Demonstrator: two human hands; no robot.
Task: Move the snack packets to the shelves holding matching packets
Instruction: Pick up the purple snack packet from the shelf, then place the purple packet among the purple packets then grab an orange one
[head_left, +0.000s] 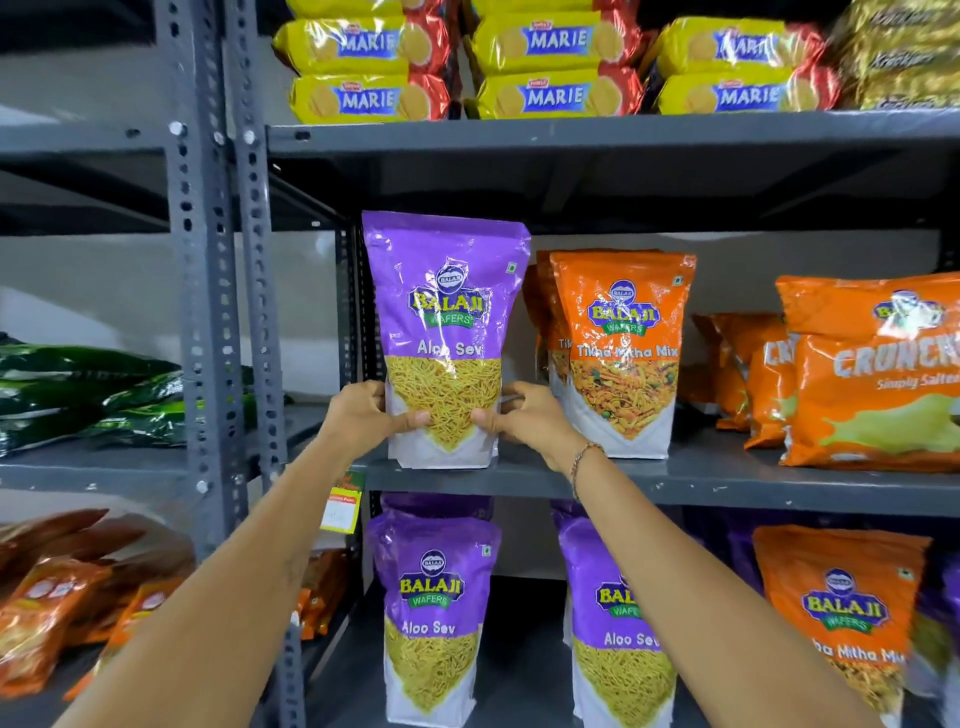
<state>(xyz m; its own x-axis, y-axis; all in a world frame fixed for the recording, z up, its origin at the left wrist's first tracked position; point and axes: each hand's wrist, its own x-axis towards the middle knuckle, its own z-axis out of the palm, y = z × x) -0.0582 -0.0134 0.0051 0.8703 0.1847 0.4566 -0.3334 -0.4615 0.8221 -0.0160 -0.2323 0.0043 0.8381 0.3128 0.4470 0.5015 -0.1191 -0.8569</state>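
Note:
A purple Aloo Sev packet stands upright at the left end of the middle shelf. My left hand grips its lower left edge and my right hand grips its lower right edge. Beside it on the same shelf stand orange Tikha Mitha Mix packets. On the shelf below stand two more purple Aloo Sev packets, with an orange Tikha Mitha Mix packet to their right.
Orange Crunchex packets fill the right of the middle shelf. Yellow Marie biscuit packs lie on the top shelf. A grey slotted upright divides off the left rack, which holds green packets and orange-brown packets.

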